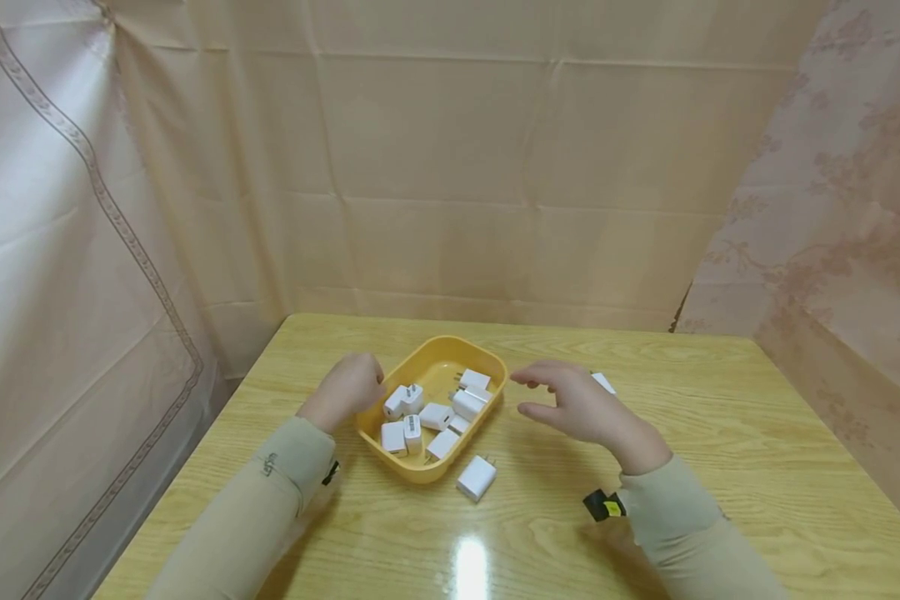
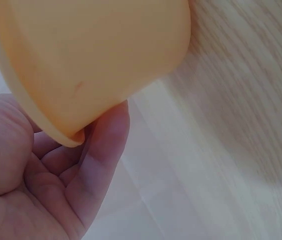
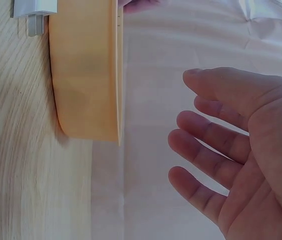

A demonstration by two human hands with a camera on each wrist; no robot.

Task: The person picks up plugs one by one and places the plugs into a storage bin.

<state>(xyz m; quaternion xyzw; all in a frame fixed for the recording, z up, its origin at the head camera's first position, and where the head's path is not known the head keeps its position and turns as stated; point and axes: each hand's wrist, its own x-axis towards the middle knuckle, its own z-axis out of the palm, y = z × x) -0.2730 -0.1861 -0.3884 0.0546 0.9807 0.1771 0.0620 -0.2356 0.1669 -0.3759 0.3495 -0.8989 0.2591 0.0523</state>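
A yellow plastic tray [image 1: 444,342] with several white charger plugs [image 1: 437,416] in it stands on the table. My left hand [image 1: 348,389] grips its left rim; in the left wrist view the curled fingers [image 2: 106,145] reach under the rim against the outer wall. My right hand [image 1: 570,400] hovers just right of the tray with fingers loosely bent and nothing between them. In the right wrist view, a gap separates its fingertips from the tray wall [image 3: 83,75]. One white charger plug [image 1: 477,477] lies on the wood by the tray's near right side.
Another white charger [image 1: 603,382] lies behind my right hand, partly hidden by it. The wooden table [image 1: 720,433] ends at a hanging beige cloth [image 1: 450,183] at the back, with more cloth at both sides.
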